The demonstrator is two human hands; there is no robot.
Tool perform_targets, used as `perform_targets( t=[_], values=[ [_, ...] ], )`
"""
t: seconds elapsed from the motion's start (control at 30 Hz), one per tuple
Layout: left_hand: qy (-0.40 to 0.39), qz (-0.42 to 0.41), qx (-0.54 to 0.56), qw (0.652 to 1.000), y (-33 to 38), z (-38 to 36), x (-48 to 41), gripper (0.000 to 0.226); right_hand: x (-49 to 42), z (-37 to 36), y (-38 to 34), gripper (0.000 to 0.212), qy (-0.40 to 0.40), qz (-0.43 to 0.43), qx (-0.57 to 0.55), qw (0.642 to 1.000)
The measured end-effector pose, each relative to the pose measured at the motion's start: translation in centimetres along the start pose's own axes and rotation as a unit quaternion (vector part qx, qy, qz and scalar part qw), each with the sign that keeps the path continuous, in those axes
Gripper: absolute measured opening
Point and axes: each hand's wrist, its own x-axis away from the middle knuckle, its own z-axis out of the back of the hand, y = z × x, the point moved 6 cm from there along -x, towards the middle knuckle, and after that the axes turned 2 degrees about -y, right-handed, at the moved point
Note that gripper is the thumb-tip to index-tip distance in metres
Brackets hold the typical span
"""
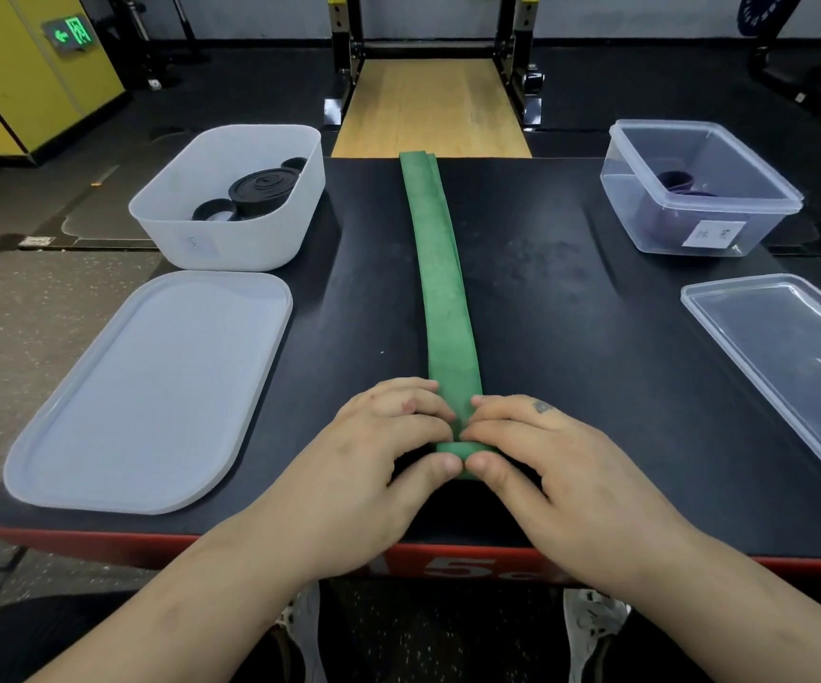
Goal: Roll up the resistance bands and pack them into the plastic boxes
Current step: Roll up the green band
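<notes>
The green band (pixel 440 268) lies flat along the middle of the black platform (pixel 571 337), from far edge to near edge; the person's left hand (pixel 374 451) and right hand (pixel 561 456) sit side by side at its near end, thumbs almost touching, each pinching the first small turn between thumb and fingers. The step in hand appears to be starting the roll; keep this first turn tight and square to the strip, since a skewed core would likely cone outward; apply equal pressure from both hands while advancing toward the far edge. The frosted box (pixel 231 239) at the far left corner holds black rolls (pixel 263 187); the clear box (pixel 625 209) at the far right corner holds a purple band (pixel 676 182); both stand uncovered.
</notes>
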Motion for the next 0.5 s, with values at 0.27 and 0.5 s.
perform_targets(
  t=[0.27, 0.5],
  values=[
    [-0.008, 0.019, -0.004, 1.0, -0.37, 0.24, -0.71, 0.033, 0.8, 0.59, -0.18, 0.033, 0.03, -0.015, 0.046, 0.998],
    [0.02, 0.046, 0.021, 0.999, -0.78, 0.42, -0.86, 0.022, 0.21, 0.96, -0.15, 0.038, 0.049, -0.021, 0.068, 0.996]
  ],
)
